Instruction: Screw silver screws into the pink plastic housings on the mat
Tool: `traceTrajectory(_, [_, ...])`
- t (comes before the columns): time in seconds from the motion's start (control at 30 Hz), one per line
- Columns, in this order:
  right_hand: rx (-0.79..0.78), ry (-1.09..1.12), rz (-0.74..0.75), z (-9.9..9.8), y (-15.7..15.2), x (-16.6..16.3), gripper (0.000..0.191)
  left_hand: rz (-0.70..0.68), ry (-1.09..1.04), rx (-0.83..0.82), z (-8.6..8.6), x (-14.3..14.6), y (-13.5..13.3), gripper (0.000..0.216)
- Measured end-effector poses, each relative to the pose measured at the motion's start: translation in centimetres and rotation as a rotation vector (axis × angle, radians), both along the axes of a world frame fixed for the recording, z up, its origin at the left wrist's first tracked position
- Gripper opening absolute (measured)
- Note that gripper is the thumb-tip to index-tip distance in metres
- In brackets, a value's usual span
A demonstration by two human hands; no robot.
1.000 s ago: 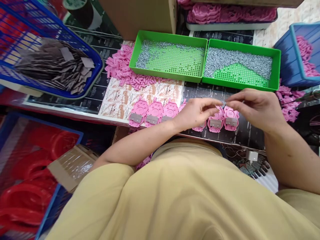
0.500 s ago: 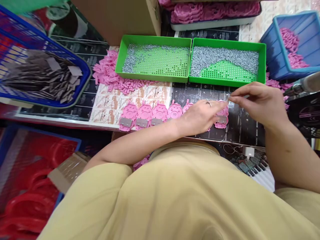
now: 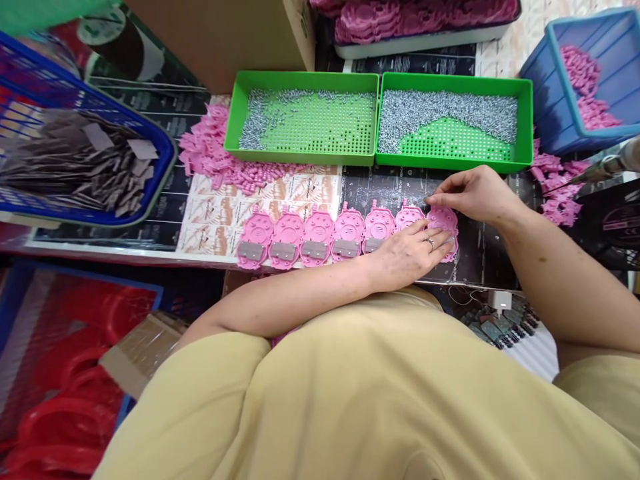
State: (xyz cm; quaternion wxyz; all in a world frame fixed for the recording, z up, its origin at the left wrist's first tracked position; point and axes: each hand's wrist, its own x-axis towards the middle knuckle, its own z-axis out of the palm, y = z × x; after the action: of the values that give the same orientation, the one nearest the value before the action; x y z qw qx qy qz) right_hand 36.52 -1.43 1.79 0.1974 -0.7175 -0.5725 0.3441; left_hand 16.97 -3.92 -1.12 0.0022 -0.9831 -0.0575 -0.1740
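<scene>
A row of several pink plastic casings (image 3: 317, 230) lies along the front of the table, grey plates (image 3: 315, 252) showing across their lower parts. My left hand (image 3: 413, 255), with a ring on one finger, rests flat with fingers stretched over the right end of the row, covering parts of the casings there. At the top of the rightmost pink casing (image 3: 444, 220), my right hand (image 3: 473, 193) has thumb and forefinger pinched together. Whatever sits between those fingertips is too small to make out.
Two green trays (image 3: 300, 159) (image 3: 453, 162) of small screws stand behind the row. Loose pink parts (image 3: 207, 143) are heaped at left. A blue basket (image 3: 167, 167) holds grey plates; a blue bin (image 3: 555, 87) holds pink pieces. A screwdriver-like tool (image 3: 607, 167) juts in from the right.
My left hand has come down flatter on the right-end casings. My right hand has moved left and slightly down, to the top of the rightmost casing, still pinched.
</scene>
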Motion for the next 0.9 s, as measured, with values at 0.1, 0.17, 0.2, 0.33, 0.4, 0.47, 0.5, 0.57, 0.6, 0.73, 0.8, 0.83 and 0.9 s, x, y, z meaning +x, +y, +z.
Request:
traceTrajectory(0.1, [-0.02, -0.079, 0.023, -0.2, 0.2, -0.2, 0.03, 0.008, 0.029, -0.008, 0.1, 0.0, -0.1, 0.034])
traceTrajectory(0.17, [0.012, -0.111, 0.058, -0.4, 0.0, -0.5, 0.024, 0.003, 0.043, -0.021, 0.2, 0.0, -0.1, 0.035])
traceTrajectory(0.2, [0.046, -0.12, 0.068, -0.4, -0.1, -0.6, 0.022, 0.0, 0.049, -0.028, 0.2, -0.1, -0.2, 0.036])
traceTrajectory(0.33, [0.165, -0.153, 0.044, -0.8, -0.9, -1.4, 0.026, 0.006, 0.056, -0.05, 0.4, -0.3, -0.2, 0.035])
traceTrajectory(0.4, [0.203, -0.178, 0.015, -0.8, -1.4, -1.7, 0.025, 0.006, 0.045, -0.059, 0.4, -0.3, -0.1, 0.034])
traceTrajectory(0.47, [0.255, -0.208, -0.029, -0.6, -2.4, -1.7, 0.022, -0.001, 0.045, -0.076, 0.4, -0.3, 0.1, 0.033])
traceTrajectory(0.5, [0.289, -0.225, -0.056, -0.4, -3.1, -1.4, 0.021, -0.006, 0.049, -0.085, 0.5, -0.3, 0.2, 0.032])
traceTrajectory(0.57, [0.363, -0.267, -0.117, 0.0, -5.3, -0.4, 0.025, -0.017, 0.061, -0.096, 0.6, -0.4, 0.3, 0.032])
traceTrajectory(0.6, [0.395, -0.288, -0.15, 0.1, -6.7, 0.4, 0.029, -0.022, 0.063, -0.097, 0.6, -0.4, 0.3, 0.032])
traceTrajectory(0.73, [0.476, -0.469, -0.308, -1.5, -11.6, 4.8, 0.04, -0.049, 0.054, -0.086, 0.6, -0.6, 0.5, 0.032])
traceTrajectory(0.8, [0.43, -0.573, -0.387, -3.1, -12.7, 6.8, 0.056, -0.06, 0.034, -0.079, 0.6, -0.7, 0.6, 0.032])
traceTrajectory(0.83, [0.398, -0.592, -0.41, -3.9, -12.7, 7.4, 0.063, -0.063, 0.025, -0.078, 0.6, -0.7, 0.6, 0.032])
traceTrajectory(0.9, [0.351, -0.564, -0.42, -5.1, -12.0, 7.8, 0.069, -0.064, 0.017, -0.085, 0.6, -0.7, 0.7, 0.032])
